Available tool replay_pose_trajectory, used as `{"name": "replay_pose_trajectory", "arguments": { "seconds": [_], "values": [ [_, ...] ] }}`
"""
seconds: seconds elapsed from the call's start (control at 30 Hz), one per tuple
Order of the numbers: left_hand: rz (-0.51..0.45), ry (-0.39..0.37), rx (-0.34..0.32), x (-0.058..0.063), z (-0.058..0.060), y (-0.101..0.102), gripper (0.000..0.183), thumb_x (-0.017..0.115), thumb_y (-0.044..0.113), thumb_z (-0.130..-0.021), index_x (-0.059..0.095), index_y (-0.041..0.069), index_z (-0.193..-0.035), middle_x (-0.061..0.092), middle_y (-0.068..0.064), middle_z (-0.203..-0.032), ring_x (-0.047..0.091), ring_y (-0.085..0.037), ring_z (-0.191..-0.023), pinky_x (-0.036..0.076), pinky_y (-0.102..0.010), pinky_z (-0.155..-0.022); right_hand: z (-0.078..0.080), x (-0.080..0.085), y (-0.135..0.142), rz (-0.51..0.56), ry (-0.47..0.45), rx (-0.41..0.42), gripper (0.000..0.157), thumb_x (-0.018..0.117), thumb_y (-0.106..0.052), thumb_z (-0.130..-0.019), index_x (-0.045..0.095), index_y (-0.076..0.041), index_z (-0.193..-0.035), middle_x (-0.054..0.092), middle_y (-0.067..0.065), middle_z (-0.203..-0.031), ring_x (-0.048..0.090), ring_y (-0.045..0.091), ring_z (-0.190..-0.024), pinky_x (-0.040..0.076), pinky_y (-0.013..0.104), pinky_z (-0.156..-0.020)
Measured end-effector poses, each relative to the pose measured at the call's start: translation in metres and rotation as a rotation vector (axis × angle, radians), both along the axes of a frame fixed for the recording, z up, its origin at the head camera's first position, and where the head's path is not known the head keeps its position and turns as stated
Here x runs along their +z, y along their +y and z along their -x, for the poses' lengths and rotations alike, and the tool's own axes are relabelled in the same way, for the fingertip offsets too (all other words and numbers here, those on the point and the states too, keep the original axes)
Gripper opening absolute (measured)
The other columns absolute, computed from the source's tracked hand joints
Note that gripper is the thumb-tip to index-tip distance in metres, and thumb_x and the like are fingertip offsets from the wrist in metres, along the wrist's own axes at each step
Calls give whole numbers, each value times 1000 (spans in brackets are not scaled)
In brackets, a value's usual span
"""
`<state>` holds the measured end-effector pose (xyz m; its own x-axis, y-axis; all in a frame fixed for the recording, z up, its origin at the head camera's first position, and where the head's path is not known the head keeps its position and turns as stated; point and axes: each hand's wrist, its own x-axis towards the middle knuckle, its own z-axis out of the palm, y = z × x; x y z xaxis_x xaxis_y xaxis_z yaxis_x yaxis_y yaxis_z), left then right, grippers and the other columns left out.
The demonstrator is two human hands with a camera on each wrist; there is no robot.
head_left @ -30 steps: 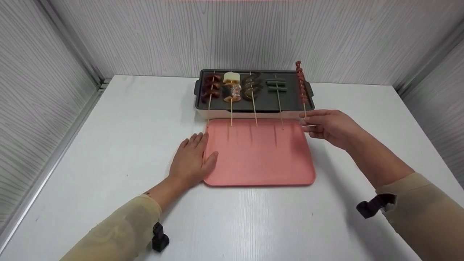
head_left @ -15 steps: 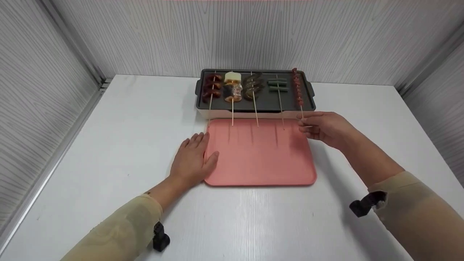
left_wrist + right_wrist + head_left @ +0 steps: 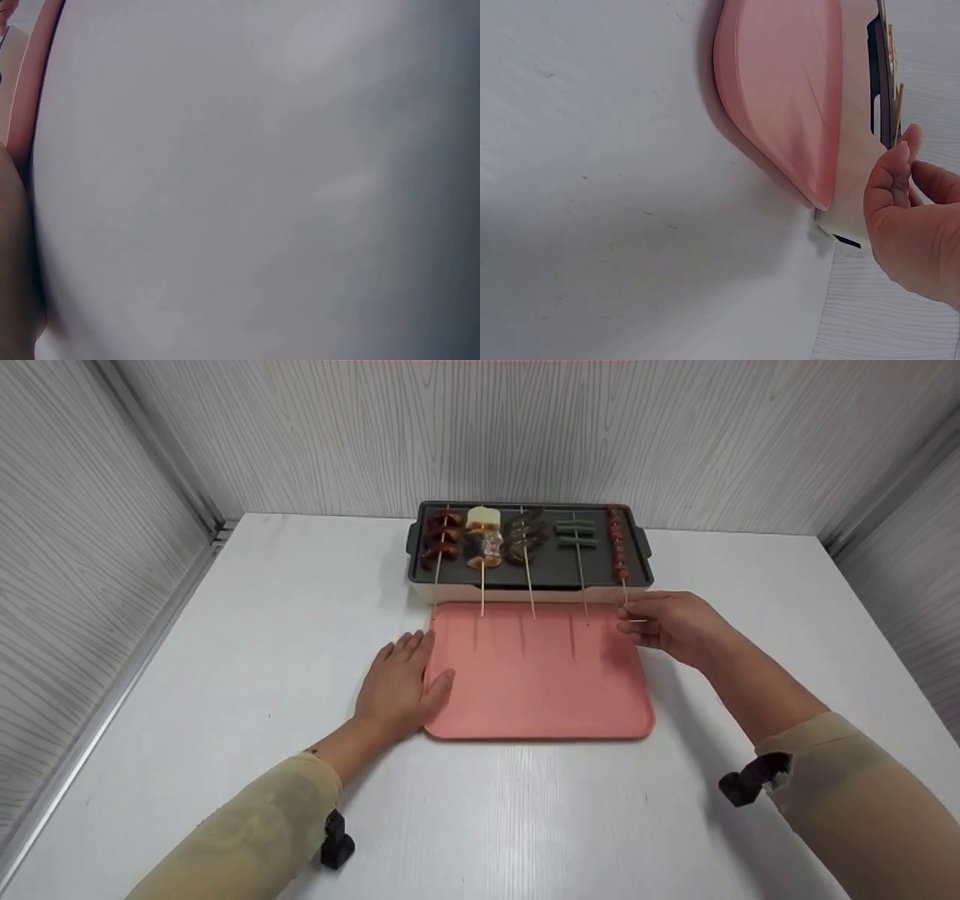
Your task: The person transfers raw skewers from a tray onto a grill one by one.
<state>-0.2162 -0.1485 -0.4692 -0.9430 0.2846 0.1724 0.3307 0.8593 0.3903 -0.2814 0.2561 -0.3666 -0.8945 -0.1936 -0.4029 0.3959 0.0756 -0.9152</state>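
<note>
My right hand [image 3: 670,626] pinches the wooden stick of a skewer of small red pieces [image 3: 617,544]. The red pieces lie along the right end of the dark grill plate [image 3: 556,571], and the stick runs out over its front edge. In the right wrist view my thumb and fingers [image 3: 901,184] come together at the grill's edge. My left hand [image 3: 397,686] rests flat, straight-fingered, at the left edge of the pink tray [image 3: 540,690], the thumb over its rim. The left wrist view shows mostly blurred white tabletop and a strip of tray rim [image 3: 28,97].
On the grill lie a dark red skewer [image 3: 442,536], one with white and browned chunks [image 3: 484,547], an olive-brown one [image 3: 526,540] and one of green sticks [image 3: 576,541]. Their sticks overhang the tray's back edge. A wood-patterned wall [image 3: 525,435] stands behind the grill.
The red skewer has moved left with my right hand, and its far end has come down from beyond the grill's back corner onto the plate. My left hand has stayed in place.
</note>
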Motion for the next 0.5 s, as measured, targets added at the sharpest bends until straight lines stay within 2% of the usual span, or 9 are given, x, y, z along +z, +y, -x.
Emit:
{"name": "replay_pose_trajectory", "arguments": {
  "seconds": [0.1, 0.23, 0.37, 0.5],
  "values": [
    [-12, 10, -12, 0, 3, 0, 78, 44, 52, -107, 38, -3, -162, 42, -25, -163, 35, -39, -155, 23, -53, -128, -1, 0, 2, 4, 8, -5, 35, 56, -15, -111, 52, 4, -140, 74, 1, -100, 76, 10, -90, 60, 29, -93],
    [-32, 7, -28, 2, 6, -1, 80, 46, 52, -106, 38, -5, -161, 43, -28, -161, 36, -42, -153, 24, -55, -128, -10, 0, 5, -112, 66, -12, 49, 55, -22, -111, 46, 6, -150, 71, 9, -121, 76, 12, -101, 59, 28, -96],
    [8, -31, -22, 11, 5, -4, 83, 46, 57, -106, 35, -1, -164, 39, -27, -164, 33, -42, -155, 24, -56, -127, -25, 0, 8, -402, 237, -14, 60, 54, -34, -111, 46, 6, -155, 65, 21, -139, 72, 21, -117, 58, 31, -99],
    [124, -42, -1, 27, 2, -6, 88, 43, 64, -105, 31, 2, -166, 32, -28, -168, 25, -43, -158, 19, -59, -128, -44, -4, 11, -744, 469, -6, 66, 55, -44, -109, 50, 4, -154, 60, 26, -147, 59, 38, -136, 52, 52, -109]
  ]
}}
